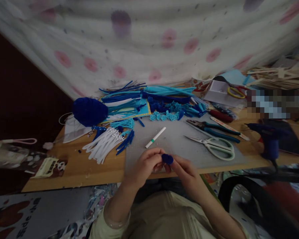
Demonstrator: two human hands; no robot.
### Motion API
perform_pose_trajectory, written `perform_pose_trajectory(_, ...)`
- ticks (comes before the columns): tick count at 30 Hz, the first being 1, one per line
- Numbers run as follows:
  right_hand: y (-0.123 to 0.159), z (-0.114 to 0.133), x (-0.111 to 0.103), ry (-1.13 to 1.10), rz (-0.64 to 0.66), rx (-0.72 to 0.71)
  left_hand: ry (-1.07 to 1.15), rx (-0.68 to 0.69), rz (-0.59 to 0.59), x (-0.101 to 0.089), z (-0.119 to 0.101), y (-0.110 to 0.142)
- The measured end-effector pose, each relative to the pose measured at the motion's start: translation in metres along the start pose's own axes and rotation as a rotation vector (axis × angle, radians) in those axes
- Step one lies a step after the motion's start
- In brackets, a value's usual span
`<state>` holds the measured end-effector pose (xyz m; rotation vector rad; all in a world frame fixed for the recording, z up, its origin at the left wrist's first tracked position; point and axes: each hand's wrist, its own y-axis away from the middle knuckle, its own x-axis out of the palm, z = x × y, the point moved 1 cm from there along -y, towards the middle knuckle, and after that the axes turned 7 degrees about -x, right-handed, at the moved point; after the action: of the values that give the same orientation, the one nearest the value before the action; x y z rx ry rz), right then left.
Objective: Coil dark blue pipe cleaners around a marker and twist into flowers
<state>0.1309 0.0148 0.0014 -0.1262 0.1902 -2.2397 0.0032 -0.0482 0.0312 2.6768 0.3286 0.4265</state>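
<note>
At the left, a large, dark-blue, fuzzy oval [89, 112] looks already shaped, and a white, fuzzy-stemmed bundle with pearl-like dots [104, 146] near it looks gathered. The left hand [149, 164] has its fingertips closed on a small, rounded, dark-blue, fuzzy piece [167, 159], held above a flat grey mat [179, 142]; this piece appears to be in progress (how near completion, I cannot tell). Beyond it, a row of light-blue, curled, flower-like shapes [165, 116] seems formed, while long, light-blue, fuzzy stems [168, 90] behind look unworked. The right hand [185, 168] pinches the same piece from its side. Farther right, pale-green-handled metal scissors [218, 147] and a dark-blue, pistol-shaped glue gun [269, 137] are in neither hand.
</note>
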Motion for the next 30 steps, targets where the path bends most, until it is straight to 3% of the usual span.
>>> perform_pose_trajectory(6, 0.004, -0.002, -0.009, 0.405, -0.071, -0.301, 0.043, -0.028, -0.122, 0.009, 0.015, -0.004)
perform_pose_trajectory(13, 0.001, -0.012, 0.005, 0.020, -0.192, -0.085, 0.014, 0.124, -0.234, 0.017, 0.023, -0.002)
perform_pose_trajectory(19, 0.004, -0.009, 0.010, 0.049, -0.289, -0.048, -0.384, 0.355, -0.412, 0.020, 0.029, 0.004)
perform_pose_trajectory(22, 0.005, -0.009, 0.002, 0.160, -0.216, -0.117, -0.492, 0.431, -0.443, 0.019, 0.025, 0.008)
perform_pose_trajectory(25, 0.002, -0.006, -0.009, 0.262, -0.003, -0.162, -0.440, 0.286, -0.297, 0.014, 0.020, 0.011)
perform_pose_trajectory(27, 0.001, -0.004, -0.012, 0.288, 0.070, -0.140, -0.443, 0.248, -0.241, 0.012, 0.020, 0.012)
perform_pose_trajectory(30, 0.001, -0.004, -0.009, 0.261, -0.017, -0.088, -0.578, 0.446, -0.341, 0.009, 0.025, 0.011)
